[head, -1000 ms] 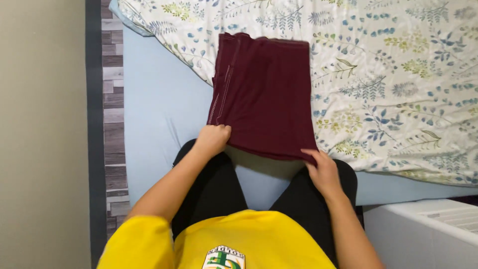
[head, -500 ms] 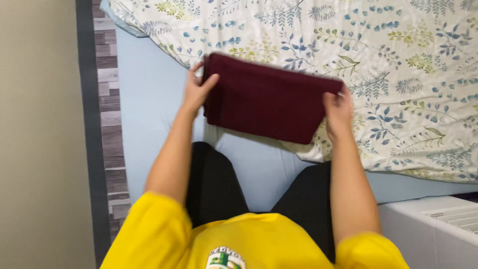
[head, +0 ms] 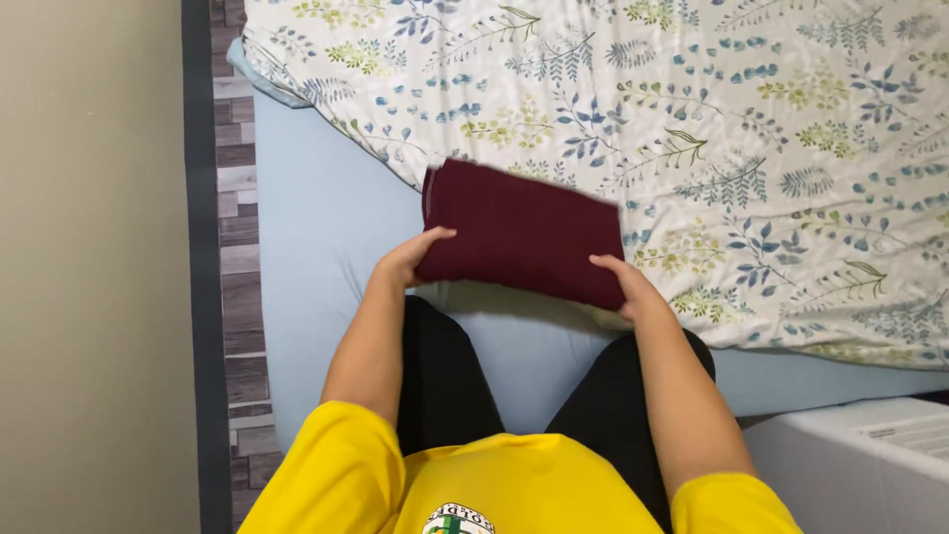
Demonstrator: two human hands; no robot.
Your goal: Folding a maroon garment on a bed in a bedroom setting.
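Note:
A folded dark maroon garment (head: pixel 519 232) lies as a flat rectangle at the edge of a white floral blanket (head: pixel 692 119) on the bed. My left hand (head: pixel 410 259) grips its near left corner, thumb on top. My right hand (head: pixel 625 287) holds its near right corner, fingers partly under the cloth. Both forearms reach forward from my yellow shirt, with my black-trousered knees below the garment.
A light blue sheet (head: pixel 316 237) covers the mattress under the blanket. A grey wood-pattern floor strip (head: pixel 232 198) and a beige wall (head: pixel 89 267) run along the left. A white box-shaped object (head: pixel 870 465) stands at the lower right.
The long maroon garment was folded in half away from me, lifted, and is now lower and nearer me as a compact rectangle. Both hands have stayed on its near corners.

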